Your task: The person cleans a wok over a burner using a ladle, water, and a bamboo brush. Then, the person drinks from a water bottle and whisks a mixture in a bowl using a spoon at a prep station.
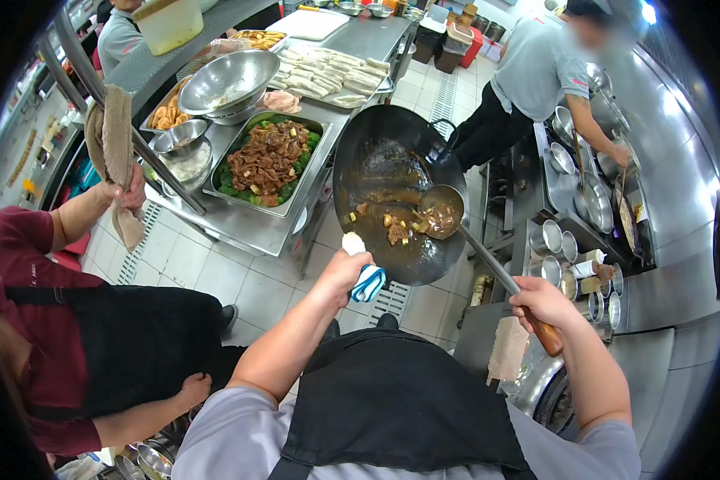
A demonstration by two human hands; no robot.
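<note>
A large dark wok (376, 160) is tilted in front of me, with a few bits of meat and brown sauce in it. My left hand (346, 270) is closed on a blue and white cloth (368, 283) at the wok's near edge. Fingers wrapped round the wooden handle, my right hand (542, 302) holds a ladle (488, 258). The ladle's bowl is inside the wok and has some meat and sauce in it. Left of the wok, a rectangular metal tray (323, 138) holds sauced meat with greens round it.
The steel counter (252, 232) also bears metal bowls (230, 84) and a tray of pale strips (328, 74). A co-worker in maroon (48, 296) holds a brown cloth (116, 144) at the left. Another person (528, 72) works at the stove, back right.
</note>
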